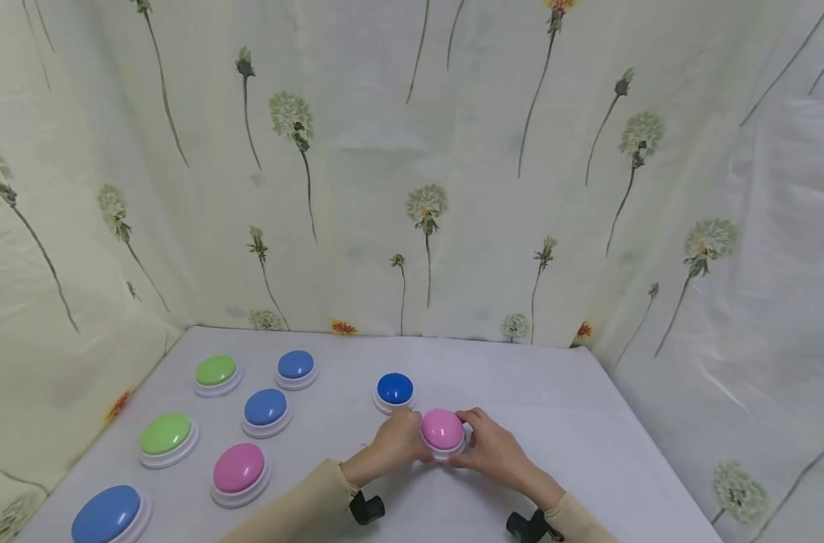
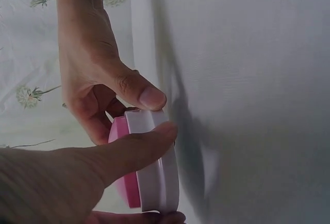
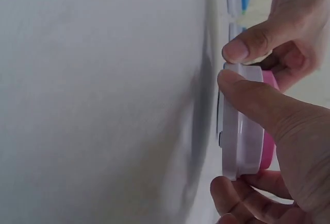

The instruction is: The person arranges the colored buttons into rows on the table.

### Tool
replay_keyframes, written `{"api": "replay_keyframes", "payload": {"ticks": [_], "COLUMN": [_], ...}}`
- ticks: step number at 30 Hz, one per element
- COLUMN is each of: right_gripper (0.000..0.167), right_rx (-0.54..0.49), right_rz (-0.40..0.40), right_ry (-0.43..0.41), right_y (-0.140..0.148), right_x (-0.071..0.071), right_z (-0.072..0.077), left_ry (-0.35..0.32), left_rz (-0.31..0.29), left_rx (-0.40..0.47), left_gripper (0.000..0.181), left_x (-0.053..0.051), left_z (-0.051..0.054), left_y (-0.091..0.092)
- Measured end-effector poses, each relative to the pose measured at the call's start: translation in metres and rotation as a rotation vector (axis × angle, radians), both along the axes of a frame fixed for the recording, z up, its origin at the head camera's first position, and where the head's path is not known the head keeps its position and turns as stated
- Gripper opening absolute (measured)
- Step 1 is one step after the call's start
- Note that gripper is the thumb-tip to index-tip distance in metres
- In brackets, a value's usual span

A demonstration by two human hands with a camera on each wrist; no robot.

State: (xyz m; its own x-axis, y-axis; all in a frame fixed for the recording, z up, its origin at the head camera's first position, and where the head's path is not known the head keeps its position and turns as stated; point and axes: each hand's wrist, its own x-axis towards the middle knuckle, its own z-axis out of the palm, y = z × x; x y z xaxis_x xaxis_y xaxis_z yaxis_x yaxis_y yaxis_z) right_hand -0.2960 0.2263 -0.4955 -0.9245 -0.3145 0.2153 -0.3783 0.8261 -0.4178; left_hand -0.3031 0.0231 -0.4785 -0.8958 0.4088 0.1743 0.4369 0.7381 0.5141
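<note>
Both hands grip a pink button with a white base (image 1: 442,430), right of the table's middle. My left hand (image 1: 399,441) holds its left side and my right hand (image 1: 493,451) its right side. In the left wrist view, the left thumb lies along the white base (image 2: 152,183), and the right thumb touches the base's edge. The right wrist view shows the base (image 3: 240,131) tilted on edge in that picture, close to the white surface, with fingers curled under its lower end. Just behind the left hand stands a dark blue button (image 1: 394,388).
On the left of the white table (image 1: 561,422) stand two green buttons (image 1: 215,371) (image 1: 166,434), several blue buttons (image 1: 295,365) and another pink button (image 1: 239,468). A flowered cloth (image 1: 357,188) hangs behind the table and along its sides.
</note>
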Motion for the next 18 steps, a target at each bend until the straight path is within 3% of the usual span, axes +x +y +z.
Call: {"api": "replay_keyframes", "payload": {"ticks": [6, 18], "right_gripper": [0.078, 0.079], "right_rx": [-0.01, -0.043], "right_rz": [-0.001, -0.016], "right_ry": [-0.03, -0.083], "right_y": [0.008, 0.013], "right_x": [-0.005, -0.013], "right_z": [-0.005, -0.012], "left_ry": [-0.044, -0.055], "left_rz": [0.025, 0.029], "left_rx": [0.0, 0.019], "left_gripper": [0.051, 0.049], "left_x": [-0.004, -0.006], "left_z": [-0.01, -0.014], "left_y": [0.011, 0.016]}}
